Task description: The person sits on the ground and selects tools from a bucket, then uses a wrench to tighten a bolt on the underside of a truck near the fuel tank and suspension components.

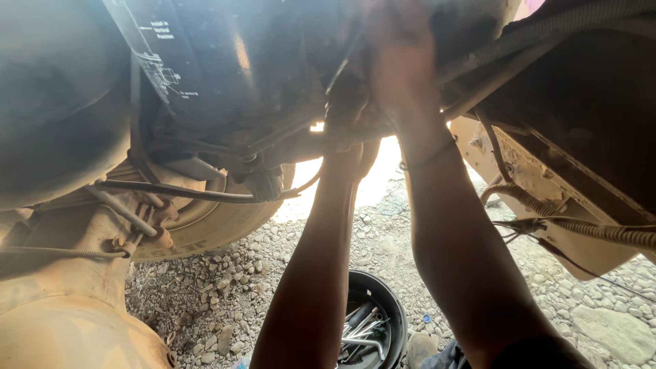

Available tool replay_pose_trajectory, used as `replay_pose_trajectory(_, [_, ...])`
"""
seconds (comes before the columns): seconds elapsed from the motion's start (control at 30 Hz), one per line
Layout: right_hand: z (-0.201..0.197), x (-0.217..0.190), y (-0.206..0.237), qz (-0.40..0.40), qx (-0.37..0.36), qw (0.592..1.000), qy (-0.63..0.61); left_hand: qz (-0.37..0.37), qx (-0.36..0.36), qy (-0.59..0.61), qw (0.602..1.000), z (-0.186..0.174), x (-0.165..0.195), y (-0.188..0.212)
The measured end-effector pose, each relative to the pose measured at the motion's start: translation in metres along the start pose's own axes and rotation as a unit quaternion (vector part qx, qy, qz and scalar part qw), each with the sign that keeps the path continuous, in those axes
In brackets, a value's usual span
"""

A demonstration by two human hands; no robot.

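Both hands, left hand (350,113) and right hand (403,61), blurred against dark underbody (260,75), grip unreadable.

Two hands raised under the vehicle, left hand (348,113), right hand (402,65), one tyre (219,222), one round black tub (393,307), several wrenches (362,331) inside, one wristband (429,158), two ribbed hoses (594,229).

axle housing (61,301): metal, dust-caked, matt | tyre (219,219): rubber, dull | ground (601,301): rough gravel | spanners (362,328): bright metal, seen lower centre
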State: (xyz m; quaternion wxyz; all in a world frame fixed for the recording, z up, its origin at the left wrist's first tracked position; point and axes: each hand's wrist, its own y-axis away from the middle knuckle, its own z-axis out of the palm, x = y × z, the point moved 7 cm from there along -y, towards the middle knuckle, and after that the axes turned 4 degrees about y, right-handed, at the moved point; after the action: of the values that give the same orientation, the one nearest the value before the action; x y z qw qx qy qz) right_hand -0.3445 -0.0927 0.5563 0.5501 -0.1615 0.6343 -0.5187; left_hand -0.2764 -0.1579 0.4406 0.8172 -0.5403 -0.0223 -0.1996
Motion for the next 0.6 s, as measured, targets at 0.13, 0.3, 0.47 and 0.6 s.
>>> replay_pose_trajectory(0.13, [0.021, 0.026, -0.016, -0.064, -0.078, 0.989, 0.112, -0.003, 0.006, -0.005, 1.0, 0.001, 0.0, 0.001])
replay_pose_trajectory(0.3, [0.033, -0.021, 0.007, -0.269, -0.048, 0.871, 0.409, -0.006, 0.007, -0.003, 1.0, 0.0, 0.0, -0.001])
replay_pose_trajectory(0.47, [0.007, -0.085, 0.106, -0.334, -0.044, 0.788, 0.515, -0.022, 0.013, -0.009, 1.0, 0.002, -0.004, 0.001])
replay_pose_trajectory(0.6, [-0.017, -0.068, 0.092, -0.21, -0.036, 0.952, 0.219, -0.02, 0.02, -0.009, 1.0, 0.003, -0.004, 0.002])
